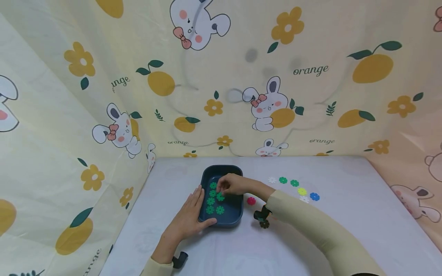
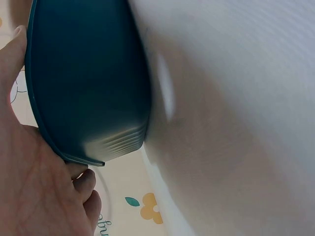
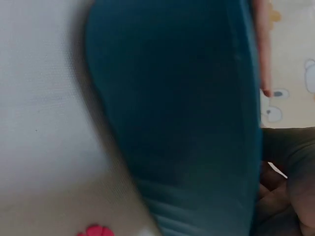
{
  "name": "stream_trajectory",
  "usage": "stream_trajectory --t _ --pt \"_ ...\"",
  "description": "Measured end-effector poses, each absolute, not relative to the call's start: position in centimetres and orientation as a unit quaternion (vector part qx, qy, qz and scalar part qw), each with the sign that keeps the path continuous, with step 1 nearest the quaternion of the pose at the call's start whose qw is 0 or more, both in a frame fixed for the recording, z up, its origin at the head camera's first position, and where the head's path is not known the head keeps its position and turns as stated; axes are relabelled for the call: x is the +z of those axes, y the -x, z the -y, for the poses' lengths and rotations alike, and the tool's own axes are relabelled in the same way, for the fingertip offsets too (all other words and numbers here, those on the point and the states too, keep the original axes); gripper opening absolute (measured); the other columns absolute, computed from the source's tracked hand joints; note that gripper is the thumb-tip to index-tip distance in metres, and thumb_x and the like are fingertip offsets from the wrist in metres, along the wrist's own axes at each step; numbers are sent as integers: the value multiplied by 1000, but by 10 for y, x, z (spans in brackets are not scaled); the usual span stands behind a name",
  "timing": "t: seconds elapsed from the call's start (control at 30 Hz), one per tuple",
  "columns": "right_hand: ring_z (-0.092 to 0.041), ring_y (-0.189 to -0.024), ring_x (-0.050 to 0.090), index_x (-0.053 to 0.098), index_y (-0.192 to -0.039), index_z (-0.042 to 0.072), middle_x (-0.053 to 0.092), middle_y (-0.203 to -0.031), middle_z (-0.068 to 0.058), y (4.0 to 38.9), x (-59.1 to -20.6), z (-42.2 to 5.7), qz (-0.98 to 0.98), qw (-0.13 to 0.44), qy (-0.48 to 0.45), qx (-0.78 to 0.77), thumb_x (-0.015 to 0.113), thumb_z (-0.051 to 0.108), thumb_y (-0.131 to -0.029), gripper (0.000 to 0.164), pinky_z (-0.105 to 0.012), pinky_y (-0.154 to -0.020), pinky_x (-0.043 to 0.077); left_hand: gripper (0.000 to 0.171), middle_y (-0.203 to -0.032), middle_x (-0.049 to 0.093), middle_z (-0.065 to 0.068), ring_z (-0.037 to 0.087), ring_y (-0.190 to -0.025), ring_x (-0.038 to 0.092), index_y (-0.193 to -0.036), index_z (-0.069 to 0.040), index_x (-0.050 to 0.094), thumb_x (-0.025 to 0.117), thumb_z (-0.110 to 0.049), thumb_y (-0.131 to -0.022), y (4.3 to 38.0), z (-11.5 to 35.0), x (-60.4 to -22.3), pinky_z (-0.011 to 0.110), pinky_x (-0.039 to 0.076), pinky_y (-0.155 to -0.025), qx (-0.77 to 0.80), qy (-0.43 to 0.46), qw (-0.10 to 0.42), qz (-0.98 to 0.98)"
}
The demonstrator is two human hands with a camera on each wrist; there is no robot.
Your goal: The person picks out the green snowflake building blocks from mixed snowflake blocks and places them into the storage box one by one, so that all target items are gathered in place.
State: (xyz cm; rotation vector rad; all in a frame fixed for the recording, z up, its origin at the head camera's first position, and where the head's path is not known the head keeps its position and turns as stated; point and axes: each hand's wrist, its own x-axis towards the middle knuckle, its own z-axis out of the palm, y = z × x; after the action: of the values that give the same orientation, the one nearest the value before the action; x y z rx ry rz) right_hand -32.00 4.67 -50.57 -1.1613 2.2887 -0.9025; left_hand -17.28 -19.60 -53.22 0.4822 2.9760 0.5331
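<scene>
Left hand (image 1: 188,215) spread against tray (image 1: 232,219); right hand (image 1: 233,184), grip unclear, over green discs (image 1: 220,210); two greens (image 1: 283,180) still outside!

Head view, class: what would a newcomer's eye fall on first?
Probably the cloth, printed with rabbits and oranges, filling the background. Next comes the dark tray with green pieces inside, the left hand touching its side and the right hand over it. Off to the tray's right lie bright loose pieces.
</scene>
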Motion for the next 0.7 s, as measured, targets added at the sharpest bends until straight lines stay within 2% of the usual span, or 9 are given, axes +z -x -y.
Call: stream_trajectory --t 0.13,0.4,0.7 --pt "-8 -83 62 78 -107 7 70 -92 5 319 -506 -40 -829 221 418 -298 74 1 -100 10 -21 -81 58 115 -182 2 6 24 -167 7 -173 -8 10 63 -76 -96 173 197 -533 47 12 -136 174 -159 39 -971" --pt "-10 -85 63 77 -108 5 71 -95 0 323 -509 -32 -836 248 403 -277 75 0 -98 11 -24 -81 59 115 -182 2 7 23 -167 6 -173 -7 11 63 -75 -96 173 197 -532 46 12 -136 173 -159 38 -971" --pt "-8 -85 64 77 -107 9 69 -95 4 321 -512 -29 -848 242 398 -255 78 3 -97 12 -23 -81 58 115 -182 3 7 24 -167 7 -173 -8 11 63 -75 -95 173 196 -531 46 12 -136 172 -159 37 -971"
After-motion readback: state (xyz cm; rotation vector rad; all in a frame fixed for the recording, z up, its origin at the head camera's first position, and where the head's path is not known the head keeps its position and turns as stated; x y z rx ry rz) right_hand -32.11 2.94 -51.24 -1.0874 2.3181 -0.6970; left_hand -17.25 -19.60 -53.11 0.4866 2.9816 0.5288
